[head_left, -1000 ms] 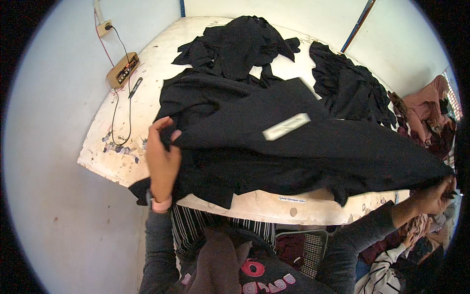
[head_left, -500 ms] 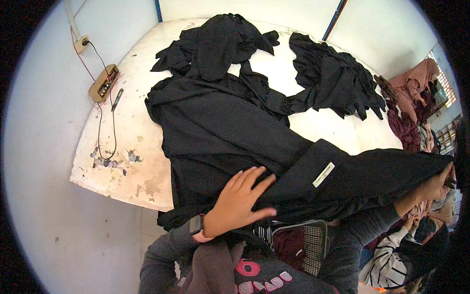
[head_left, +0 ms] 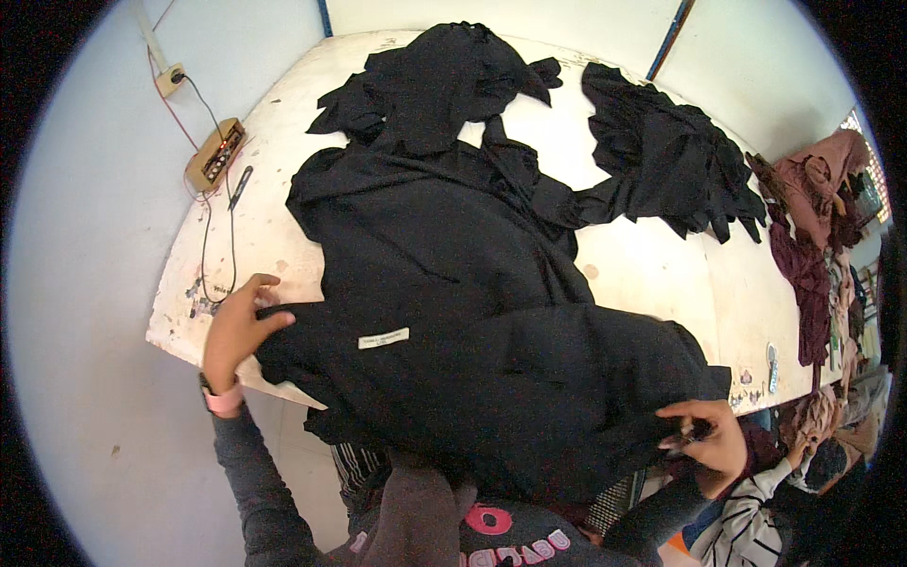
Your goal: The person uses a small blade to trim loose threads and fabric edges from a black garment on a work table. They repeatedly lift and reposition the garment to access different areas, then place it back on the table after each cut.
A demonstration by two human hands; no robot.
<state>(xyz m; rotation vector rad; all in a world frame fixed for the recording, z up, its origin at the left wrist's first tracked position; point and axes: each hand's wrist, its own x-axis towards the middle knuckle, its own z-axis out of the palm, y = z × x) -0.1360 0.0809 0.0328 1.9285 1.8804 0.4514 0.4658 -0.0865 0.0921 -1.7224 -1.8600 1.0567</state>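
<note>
A large black garment [head_left: 453, 378] with a white label [head_left: 384, 338] lies spread across the near part of the table and hangs over its front edge. At its left corner, my left hand [head_left: 238, 335] has thumb and fingers curved and apart, the thumb touching the cloth. My right hand [head_left: 715, 439] is closed on the garment's right edge, black cloth showing between thumb and fingers. Farther back, one black cloth bundle [head_left: 425, 94] lies crumpled just beyond the garment. A second black cloth bundle [head_left: 671, 151] rests to the right of it.
A power strip [head_left: 215, 156] with a cable lies at the table's left edge beside a dark slim tool [head_left: 241, 187]. Maroon and pink cloths [head_left: 803, 265] hang at the right. Another person's striped sleeve [head_left: 746, 515] shows at the lower right. The pale table [head_left: 652, 274] has worn patches.
My left hand has moved left to the garment's corner. My right hand has come back from the far right, and the garment is now spread wider, its label farther left.
</note>
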